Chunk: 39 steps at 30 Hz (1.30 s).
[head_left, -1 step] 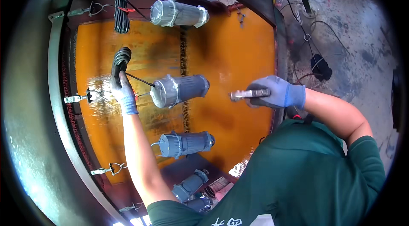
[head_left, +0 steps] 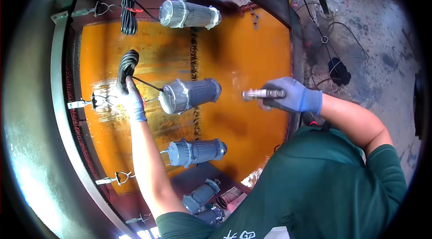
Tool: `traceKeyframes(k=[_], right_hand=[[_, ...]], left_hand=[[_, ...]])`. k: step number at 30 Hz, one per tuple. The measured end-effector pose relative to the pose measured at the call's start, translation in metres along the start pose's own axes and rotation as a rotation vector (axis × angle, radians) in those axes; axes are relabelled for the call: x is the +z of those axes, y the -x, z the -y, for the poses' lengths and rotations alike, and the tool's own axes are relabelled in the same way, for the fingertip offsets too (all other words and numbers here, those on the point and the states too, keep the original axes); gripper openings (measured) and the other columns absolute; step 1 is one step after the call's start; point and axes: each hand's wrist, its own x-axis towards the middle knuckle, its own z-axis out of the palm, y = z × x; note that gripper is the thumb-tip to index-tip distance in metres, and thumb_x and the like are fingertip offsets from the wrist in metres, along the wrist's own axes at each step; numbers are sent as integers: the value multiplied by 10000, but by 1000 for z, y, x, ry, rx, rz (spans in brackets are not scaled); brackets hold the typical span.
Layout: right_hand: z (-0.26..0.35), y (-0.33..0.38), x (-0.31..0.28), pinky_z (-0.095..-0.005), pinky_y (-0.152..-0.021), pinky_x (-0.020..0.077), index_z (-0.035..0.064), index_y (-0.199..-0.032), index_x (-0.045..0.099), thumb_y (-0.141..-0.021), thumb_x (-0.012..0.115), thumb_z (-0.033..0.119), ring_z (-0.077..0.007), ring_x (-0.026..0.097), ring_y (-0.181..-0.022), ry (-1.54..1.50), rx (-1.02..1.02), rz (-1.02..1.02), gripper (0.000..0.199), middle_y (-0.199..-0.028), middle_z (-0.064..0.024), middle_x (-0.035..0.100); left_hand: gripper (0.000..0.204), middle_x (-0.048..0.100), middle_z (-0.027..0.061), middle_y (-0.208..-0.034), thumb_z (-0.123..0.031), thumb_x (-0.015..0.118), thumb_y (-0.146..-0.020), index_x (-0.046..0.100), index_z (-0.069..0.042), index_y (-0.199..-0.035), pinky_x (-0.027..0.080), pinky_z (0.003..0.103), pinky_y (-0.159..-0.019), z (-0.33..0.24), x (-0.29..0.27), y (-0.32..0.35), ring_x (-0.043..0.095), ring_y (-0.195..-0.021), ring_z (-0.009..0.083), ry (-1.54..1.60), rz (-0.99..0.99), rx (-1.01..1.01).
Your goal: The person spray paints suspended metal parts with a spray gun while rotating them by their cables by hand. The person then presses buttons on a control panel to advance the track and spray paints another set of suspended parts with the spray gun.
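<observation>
My left hand [head_left: 132, 99], in a grey-blue work glove, is closed round the lower part of a coil of black cable [head_left: 128, 62]. From the coil a lead runs to the silvery end of a grey cylindrical pump [head_left: 191, 95], which hangs lengthwise just right of that hand. My right hand [head_left: 286, 95], gloved alike, is closed on a metal spray gun [head_left: 258, 94]. Its front end points left toward the pump's far end, with a gap between them. Part of the gun is hidden by the glove and blurred.
A silvery pump [head_left: 190, 14] with a cable coil [head_left: 129, 7] hangs beyond; a grey pump [head_left: 193, 152] hangs nearer me. Hooks [head_left: 81, 104] line the metal rail at left. An orange-stained panel [head_left: 252, 54] lies behind. Hoses [head_left: 325, 39] cross the floor at right.
My right hand and the spray gun have tilted and shifted very slightly. My left hand keeps its grip on the cable coil, and the pumps look unmoved.
</observation>
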Motion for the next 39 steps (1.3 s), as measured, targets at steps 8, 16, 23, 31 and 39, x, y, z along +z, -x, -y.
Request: traceKeyframes(k=[8,16,23,31,39], right_hand=[[6,-1,2,-399,-684,543,73,-996,692,-924,798,230,-295,709,-727,119,-149,-10,202,-793,-146,698],[6,-2,5,-453,-710,548,92,-1050,688,-923,802,230,-364,711,-797,37,-155,-2,220,-866,-144,713],[-8,0,15,-453,-733,562,90,-1070,695,-923,807,228,-371,722,-819,-35,-23,-188,231,-874,-156,719],[-25,3,22,-473,-769,563,87,-1067,685,-942,785,278,-391,719,-868,48,-12,-136,249,-900,-171,720],[-35,9,19,-462,-735,567,90,-1004,700,-920,789,304,-385,728,-830,198,50,-7,247,-876,-168,733]], left_hand=[[329,740,155,-1094,-162,580,-1092,656,55,-1328,539,348,-863,18,-6,33,684,-937,216,-130,-166,42],[392,679,214,-1340,-266,595,-1087,670,17,-1348,476,456,-1086,16,-18,53,638,-1218,356,-242,-222,-30],[458,699,176,-1286,-319,668,-1028,682,30,-1324,494,417,-1035,24,-23,60,639,-1149,283,-131,-242,-168],[509,709,187,-1330,-362,663,-1045,671,57,-1334,511,409,-1043,72,-33,67,657,-1185,283,-5,-273,-103],[451,725,192,-1257,-325,657,-1031,690,55,-1271,503,404,-1031,69,-36,65,661,-1118,299,-60,-201,-120]])
